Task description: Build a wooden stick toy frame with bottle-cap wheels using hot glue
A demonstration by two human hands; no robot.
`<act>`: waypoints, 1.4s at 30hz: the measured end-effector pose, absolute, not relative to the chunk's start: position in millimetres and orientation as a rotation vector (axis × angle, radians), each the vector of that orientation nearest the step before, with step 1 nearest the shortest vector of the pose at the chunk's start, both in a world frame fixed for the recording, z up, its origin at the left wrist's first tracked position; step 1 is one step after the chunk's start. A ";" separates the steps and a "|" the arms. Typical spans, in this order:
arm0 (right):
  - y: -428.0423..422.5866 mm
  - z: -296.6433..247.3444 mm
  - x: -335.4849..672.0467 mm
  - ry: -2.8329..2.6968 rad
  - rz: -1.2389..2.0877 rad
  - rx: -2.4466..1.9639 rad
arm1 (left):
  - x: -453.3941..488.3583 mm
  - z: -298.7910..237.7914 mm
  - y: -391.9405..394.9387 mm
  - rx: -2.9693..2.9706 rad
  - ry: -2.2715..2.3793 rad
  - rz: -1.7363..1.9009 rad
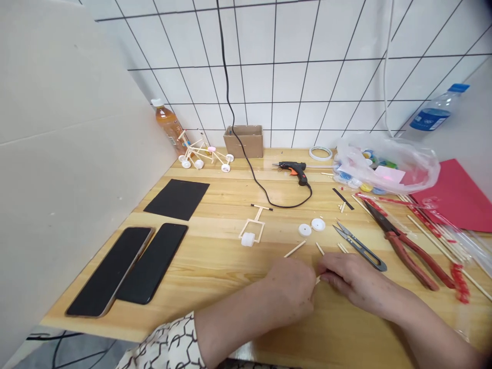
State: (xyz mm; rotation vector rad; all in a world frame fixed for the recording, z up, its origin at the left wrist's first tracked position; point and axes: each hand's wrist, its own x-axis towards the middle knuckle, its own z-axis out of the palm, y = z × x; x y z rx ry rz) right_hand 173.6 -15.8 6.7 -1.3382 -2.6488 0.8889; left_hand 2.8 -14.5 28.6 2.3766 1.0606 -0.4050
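Close together over the table's front part, my left hand (292, 284) and my right hand (348, 277) are closed on a thin wooden stick (318, 280); only a short piece of it shows between them. Beyond my left knuckles lies another wooden stick (295, 249), and a shorter stick (320, 248) points out past my right fingers. Two white round wheels (311, 227) lie flat ahead of my hands. Left of them is a small stick frame (252, 229) with a white piece at its near corner. Thread snips (361, 247) rest beside my right hand.
Red-handled pliers (411, 246) and bundled sticks (442, 233) lie at right. Farther back are a black glue gun (294, 169) with its cord, a plastic bag (388, 161), a cardboard box (244, 142) and a wheeled stick model (205, 154). Two phones (132, 266) lie at left.
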 end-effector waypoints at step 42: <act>-5.5 22.3 205.7 -2.270 0.506 -2.352 | -11.5 5.9 -27.6 2.714 0.887 -0.308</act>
